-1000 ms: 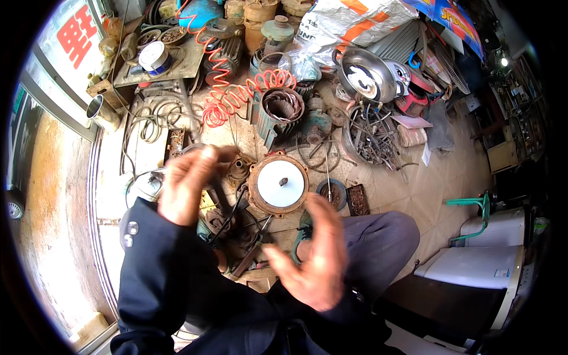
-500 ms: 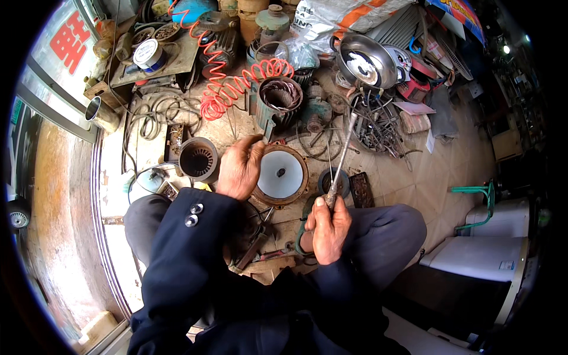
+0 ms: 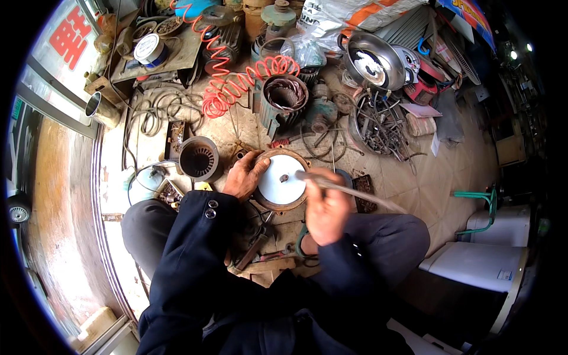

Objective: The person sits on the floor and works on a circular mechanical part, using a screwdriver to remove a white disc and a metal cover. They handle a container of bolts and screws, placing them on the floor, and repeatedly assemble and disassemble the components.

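Observation:
My left hand point(image 3: 245, 176) grips the left rim of a rusty round flange point(image 3: 281, 205), which has a white disc point(image 3: 273, 189) inside with a small dark piece point(image 3: 284, 177) at its centre. Closed round a long metal rod point(image 3: 373, 196), my right hand point(image 3: 325, 210) is blurred at the flange's right side. The rod's near end is over the disc, close to the centre piece; whether they touch I cannot tell. Left of my left hand stands a cylindrical motor housing point(image 3: 195, 152) with a slotted inside.
Behind are a green motor body point(image 3: 275, 121), red coiled hose point(image 3: 216, 106), a steel pot point(image 3: 390, 62) and a basin of metal parts point(image 3: 378, 139). My knees flank the work. A glass door point(image 3: 59, 71) is at left, white appliances point(image 3: 473, 266) at right.
My right hand has picked up the rod, which has since swung from upright-slanting down across the disc. My left hand has moved right and down onto the flange's rim.

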Available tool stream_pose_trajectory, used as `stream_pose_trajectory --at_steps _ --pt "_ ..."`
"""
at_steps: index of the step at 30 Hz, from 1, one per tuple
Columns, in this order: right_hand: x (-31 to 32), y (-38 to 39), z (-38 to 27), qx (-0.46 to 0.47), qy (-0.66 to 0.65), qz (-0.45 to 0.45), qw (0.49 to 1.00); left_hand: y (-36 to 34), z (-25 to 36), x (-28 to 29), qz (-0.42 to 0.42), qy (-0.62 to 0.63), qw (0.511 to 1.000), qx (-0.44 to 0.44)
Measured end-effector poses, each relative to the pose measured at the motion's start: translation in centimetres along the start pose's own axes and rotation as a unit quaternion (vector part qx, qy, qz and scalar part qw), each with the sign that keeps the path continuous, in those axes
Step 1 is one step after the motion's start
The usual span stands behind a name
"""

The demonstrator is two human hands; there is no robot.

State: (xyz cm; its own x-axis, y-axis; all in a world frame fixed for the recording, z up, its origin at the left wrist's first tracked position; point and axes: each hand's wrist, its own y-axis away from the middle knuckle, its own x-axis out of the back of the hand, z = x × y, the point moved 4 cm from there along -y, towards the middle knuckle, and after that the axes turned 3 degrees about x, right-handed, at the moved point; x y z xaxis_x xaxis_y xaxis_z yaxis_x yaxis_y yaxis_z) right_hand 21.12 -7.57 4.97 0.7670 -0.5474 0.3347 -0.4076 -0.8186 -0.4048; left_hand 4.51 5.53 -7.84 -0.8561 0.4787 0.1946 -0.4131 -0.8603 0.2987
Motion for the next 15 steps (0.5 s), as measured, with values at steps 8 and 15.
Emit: stream_pose_trajectory --at_steps 8,15 --pt "0.6 -1.8 -2.2 0.073 0.019 0.050 0.996 0.3 0.4 0.3 0.000 -0.011 1.000 0.012" --pt "-1.4 -0.4 0.1 -0.003 0.015 -0.031 0.999 0.3 -0.2 0.7 0.029 -0.042 0.999 -0.016"
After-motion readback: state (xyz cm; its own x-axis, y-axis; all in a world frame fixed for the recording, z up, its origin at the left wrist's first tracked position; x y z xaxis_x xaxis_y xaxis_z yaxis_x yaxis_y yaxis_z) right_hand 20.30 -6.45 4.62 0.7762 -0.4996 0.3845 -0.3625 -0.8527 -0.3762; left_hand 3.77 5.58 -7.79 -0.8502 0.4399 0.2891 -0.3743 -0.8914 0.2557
